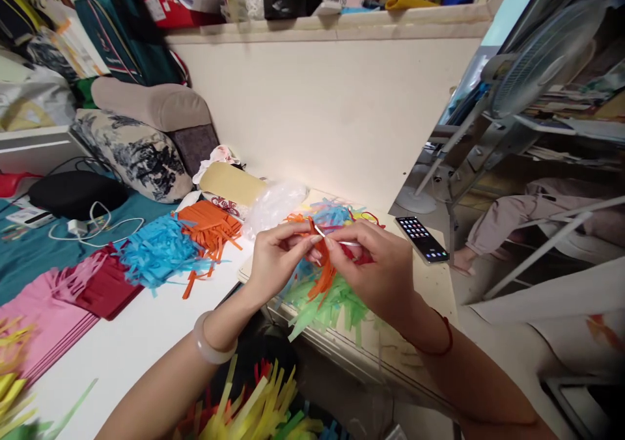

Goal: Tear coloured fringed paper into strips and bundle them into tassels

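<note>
- Our left hand [276, 258] pinches fringed orange paper [326, 278].
- Our right hand [378, 271] pinches a slim white stick [319, 231].
- Beneath both, we see pale-green paper fringe [334, 303].

A cream panel [312, 108] rises behind the bench [437, 284], topped by a crowded shelf [342, 30] along the frame's upper edge. A standing fan [541, 62] occupies the upper right, pale floor [488, 355] shows lower right, and a patterned cushion [131, 147] sits upper left. Light brightens the panel.
</note>
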Available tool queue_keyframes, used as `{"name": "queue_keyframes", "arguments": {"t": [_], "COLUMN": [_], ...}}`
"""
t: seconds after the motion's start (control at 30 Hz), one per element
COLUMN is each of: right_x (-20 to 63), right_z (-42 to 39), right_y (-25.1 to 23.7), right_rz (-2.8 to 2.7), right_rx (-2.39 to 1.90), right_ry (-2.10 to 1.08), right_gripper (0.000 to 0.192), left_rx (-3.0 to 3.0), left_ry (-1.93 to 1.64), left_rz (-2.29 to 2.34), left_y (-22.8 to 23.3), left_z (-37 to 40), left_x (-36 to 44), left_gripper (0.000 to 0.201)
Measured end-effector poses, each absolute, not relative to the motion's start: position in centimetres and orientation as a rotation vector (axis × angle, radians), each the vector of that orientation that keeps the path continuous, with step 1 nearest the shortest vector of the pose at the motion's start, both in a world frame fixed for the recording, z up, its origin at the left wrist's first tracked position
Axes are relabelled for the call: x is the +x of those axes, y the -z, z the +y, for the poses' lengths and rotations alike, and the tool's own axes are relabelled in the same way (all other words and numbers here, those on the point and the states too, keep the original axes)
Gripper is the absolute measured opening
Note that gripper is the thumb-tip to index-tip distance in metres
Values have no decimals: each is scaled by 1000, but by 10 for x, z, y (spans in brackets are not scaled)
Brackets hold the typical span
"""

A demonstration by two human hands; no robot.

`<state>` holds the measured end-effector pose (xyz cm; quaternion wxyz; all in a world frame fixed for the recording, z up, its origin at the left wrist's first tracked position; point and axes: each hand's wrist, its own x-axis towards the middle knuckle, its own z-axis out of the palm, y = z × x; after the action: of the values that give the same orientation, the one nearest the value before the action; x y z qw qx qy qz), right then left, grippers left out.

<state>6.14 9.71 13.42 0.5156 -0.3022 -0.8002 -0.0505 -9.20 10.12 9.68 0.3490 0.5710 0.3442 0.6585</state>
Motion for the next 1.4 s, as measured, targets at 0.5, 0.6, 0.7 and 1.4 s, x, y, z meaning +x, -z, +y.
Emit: {"name": "queue_keyframes", "arguments": {"t": [0.5, 0.6, 0.7, 1.4], "right_x": [64, 64, 64, 65], "right_z": [98, 97, 95, 88], "right_y": [-132, -133, -135, -136], "right_rz": [-1939, -1924, -1906, -1826], "right_rx": [-721, -731, -749, -783], "right_ry": [203, 203, 184, 149], "right_gripper": [8, 9, 10, 6], "left_rx": [1565, 1557, 1561, 1493], "left_ry": [-1762, -1781, -1777, -1777], "left_rz": [965, 944, 952, 875], "left_y": [-98, -99, -99, -104], "left_z": [97, 95, 93, 86], "left_x": [-89, -87, -85, -76], "left_gripper": [13, 12, 13, 17]}}
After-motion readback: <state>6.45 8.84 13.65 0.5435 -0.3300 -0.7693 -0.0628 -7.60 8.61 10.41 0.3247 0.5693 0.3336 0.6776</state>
